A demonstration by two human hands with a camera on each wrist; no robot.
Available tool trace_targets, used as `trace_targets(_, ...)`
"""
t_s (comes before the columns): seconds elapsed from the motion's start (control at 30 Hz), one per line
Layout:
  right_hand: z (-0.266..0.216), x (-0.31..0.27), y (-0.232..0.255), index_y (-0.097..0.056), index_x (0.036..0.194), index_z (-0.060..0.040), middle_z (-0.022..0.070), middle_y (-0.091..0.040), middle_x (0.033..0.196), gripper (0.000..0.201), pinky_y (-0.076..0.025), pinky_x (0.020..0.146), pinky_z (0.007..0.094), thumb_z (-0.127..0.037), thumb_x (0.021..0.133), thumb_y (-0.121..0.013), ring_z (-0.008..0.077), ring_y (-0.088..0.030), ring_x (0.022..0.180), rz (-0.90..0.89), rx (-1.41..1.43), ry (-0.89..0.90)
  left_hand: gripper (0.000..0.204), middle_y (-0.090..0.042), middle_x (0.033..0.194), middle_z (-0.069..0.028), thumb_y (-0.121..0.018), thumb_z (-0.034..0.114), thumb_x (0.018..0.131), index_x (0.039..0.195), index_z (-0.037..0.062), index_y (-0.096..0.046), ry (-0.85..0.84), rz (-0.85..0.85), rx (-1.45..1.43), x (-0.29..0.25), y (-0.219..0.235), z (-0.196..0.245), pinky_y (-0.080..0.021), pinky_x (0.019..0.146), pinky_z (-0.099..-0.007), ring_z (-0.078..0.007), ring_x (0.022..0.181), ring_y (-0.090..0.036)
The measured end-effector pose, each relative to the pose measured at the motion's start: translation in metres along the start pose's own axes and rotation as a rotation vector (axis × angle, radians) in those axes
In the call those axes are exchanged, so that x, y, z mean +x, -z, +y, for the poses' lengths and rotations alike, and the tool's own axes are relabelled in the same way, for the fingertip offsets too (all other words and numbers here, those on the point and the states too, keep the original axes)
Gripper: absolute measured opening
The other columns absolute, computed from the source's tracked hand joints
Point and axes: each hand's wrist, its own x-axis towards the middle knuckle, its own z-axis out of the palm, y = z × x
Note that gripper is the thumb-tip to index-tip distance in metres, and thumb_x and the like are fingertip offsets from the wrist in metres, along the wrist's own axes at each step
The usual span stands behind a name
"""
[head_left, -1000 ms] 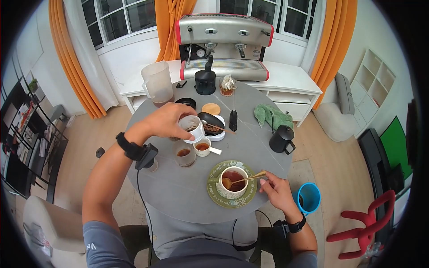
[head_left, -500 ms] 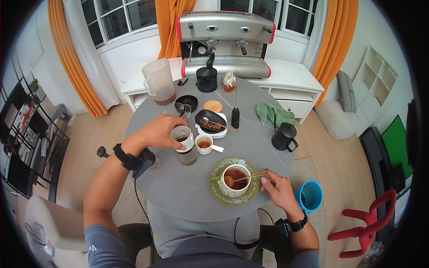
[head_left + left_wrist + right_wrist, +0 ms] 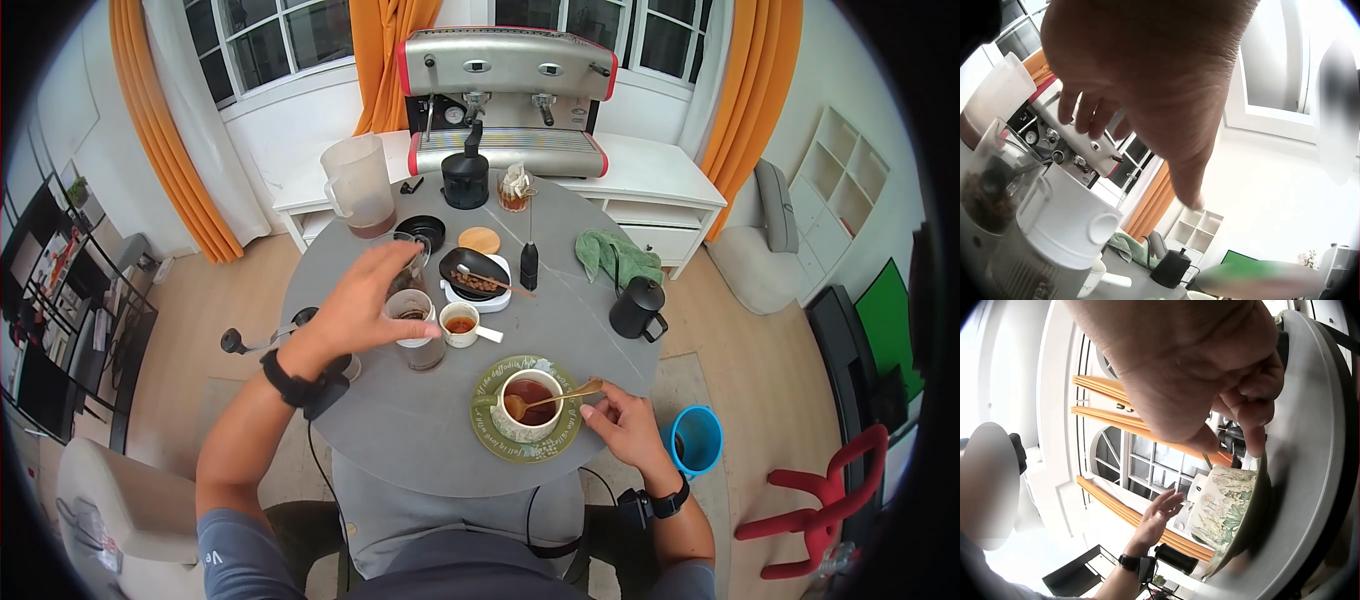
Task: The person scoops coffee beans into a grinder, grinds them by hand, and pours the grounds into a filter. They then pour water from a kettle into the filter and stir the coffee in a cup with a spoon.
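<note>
My left hand [image 3: 365, 305] hovers beside a white coffee dripper [image 3: 405, 301], thumb and fingers spread with nothing between them. The dripper sits on top of a ribbed glass [image 3: 423, 354]; dark grounds show inside it. In the left wrist view a gap separates the palm from the dripper. My right hand [image 3: 625, 425] pinches the end of a gold spoon [image 3: 565, 396]. The spoon's bowl dips into reddish-brown liquid in a flowered teacup [image 3: 1222, 503]. Under the cup lies a green lettered saucer [image 3: 573, 425].
A small white handled cup [image 3: 460, 326] stands right of the glass. Behind are a glass of grounds [image 3: 988, 194], a black dish of beans [image 3: 475, 272], a plastic pitcher [image 3: 358, 180] and a black grinder [image 3: 465, 180]. A black kettle [image 3: 637, 308] and green towel [image 3: 615, 256] are rightward.
My left hand has lowered the dripper onto the glass and let go of it, its fingers now spread. The right hand still pinches the spoon in nearly the same place.
</note>
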Motion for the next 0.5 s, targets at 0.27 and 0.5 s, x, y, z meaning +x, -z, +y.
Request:
trace_targets(0.27, -0.003, 0.004, 0.001, -0.061, 0.135, 0.0028, 0.0007, -0.068, 0.078, 0.056, -0.048, 0.063, 0.0238, -0.023, 0.088, -0.078, 0.0066, -0.059, 0.065, 0.050, 0.115, 0.019, 0.048, -0.068, 0.106, -0.0124, -0.086, 0.020, 0.078, 0.118, 0.0015, -0.066, -0.012, 0.108, -0.200, -0.073, -0.034, 0.060, -0.054, 0.065, -0.0333, -0.0215, 0.075, -0.064)
trace_targets(0.5, -0.019, 0.019, -0.009, -0.068, 0.120, 0.0011, -0.0006, -0.068, 0.085, 0.026, -0.044, 0.061, 0.0224, -0.011, 0.097, -0.068, 0.0044, -0.055, 0.069, -0.044, 0.525, -0.063, 0.058, -0.063, 0.120, -0.0129, -0.081, 0.023, 0.086, 0.134, 0.0024, -0.055, 0.213, -0.125, -0.439, -0.083, -0.087, 0.083, -0.056, 0.064, -0.0322, -0.0207, 0.074, -0.066)
